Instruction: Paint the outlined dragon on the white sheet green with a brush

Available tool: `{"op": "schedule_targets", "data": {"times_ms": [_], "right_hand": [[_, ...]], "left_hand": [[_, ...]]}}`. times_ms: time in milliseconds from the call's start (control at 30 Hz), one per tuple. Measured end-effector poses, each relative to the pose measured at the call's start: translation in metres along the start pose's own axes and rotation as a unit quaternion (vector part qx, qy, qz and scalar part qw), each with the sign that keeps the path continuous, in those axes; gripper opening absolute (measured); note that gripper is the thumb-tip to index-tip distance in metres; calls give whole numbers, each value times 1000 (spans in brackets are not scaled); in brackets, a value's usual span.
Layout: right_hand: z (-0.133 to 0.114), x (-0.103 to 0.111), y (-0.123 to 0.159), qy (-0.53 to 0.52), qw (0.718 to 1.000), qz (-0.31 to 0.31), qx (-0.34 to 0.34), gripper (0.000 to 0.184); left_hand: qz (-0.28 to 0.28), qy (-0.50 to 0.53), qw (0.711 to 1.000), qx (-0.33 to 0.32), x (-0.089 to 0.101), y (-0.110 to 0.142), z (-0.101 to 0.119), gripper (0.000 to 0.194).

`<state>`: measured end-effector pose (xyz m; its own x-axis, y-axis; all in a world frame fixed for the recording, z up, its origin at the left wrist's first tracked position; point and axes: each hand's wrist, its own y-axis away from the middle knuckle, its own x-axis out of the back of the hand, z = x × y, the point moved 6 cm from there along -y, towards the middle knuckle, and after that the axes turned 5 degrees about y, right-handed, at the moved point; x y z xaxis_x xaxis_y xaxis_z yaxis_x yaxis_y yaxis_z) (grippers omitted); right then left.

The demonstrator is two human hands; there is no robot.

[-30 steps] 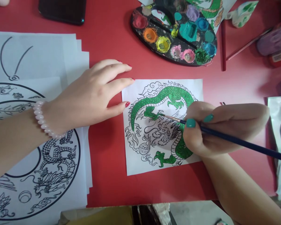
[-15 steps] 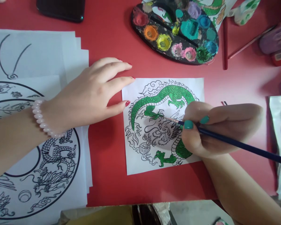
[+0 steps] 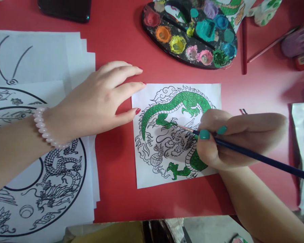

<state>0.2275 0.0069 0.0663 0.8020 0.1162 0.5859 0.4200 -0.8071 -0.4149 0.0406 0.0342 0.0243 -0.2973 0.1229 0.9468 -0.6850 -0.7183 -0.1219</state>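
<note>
A square sheet of white paper (image 3: 152,180) bears a line drawing of a dragon, its body, tail and legs painted green and its head uncoloured. My right hand (image 3: 233,138) grips a thin dark-blue paintbrush (image 3: 255,156) between thumb and fingers, resting over the paper's right side. The brush's tip meets the drawing at a green claw near the middle. My left hand (image 3: 98,98), with a pink bead bracelet (image 3: 42,125) on the wrist, lies flat with fingers spread. Its thumb and one fingertip touch the sheet's left edge.
A black paint palette (image 3: 172,55) with many colours sits behind the sheet on the red table (image 3: 116,189). Stacked printed papers (image 3: 73,219) lie under my left forearm. A black phone-like object (image 3: 64,10) is at the upper left; a thin brush (image 3: 271,45) and purple container (image 3: 299,40) are at the right.
Since a second ago, my right hand has shifted slightly left with the brush, its tip staying around the same claw. My left hand keeps its place; the view has drifted slightly.
</note>
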Motion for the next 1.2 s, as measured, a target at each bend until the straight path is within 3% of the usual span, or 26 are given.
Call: {"op": "schedule_targets", "data": {"times_ms": [100,533,733,1200], "right_hand": [[-6,-1,0,-47,996,-4,72,37],[-2,0,2,-57,996,-1,63,37],[-4,2,2,-3,997,14,74,37],[-1,3,1,17,999,5,49,37]], "left_hand": [[-7,5,1000,9,1,0,0,45],[-4,10,1000,9,3,0,2,46],[0,11,1000,1,3,-1,1,46],[7,19,1000,-4,3,1,0,46]]}}
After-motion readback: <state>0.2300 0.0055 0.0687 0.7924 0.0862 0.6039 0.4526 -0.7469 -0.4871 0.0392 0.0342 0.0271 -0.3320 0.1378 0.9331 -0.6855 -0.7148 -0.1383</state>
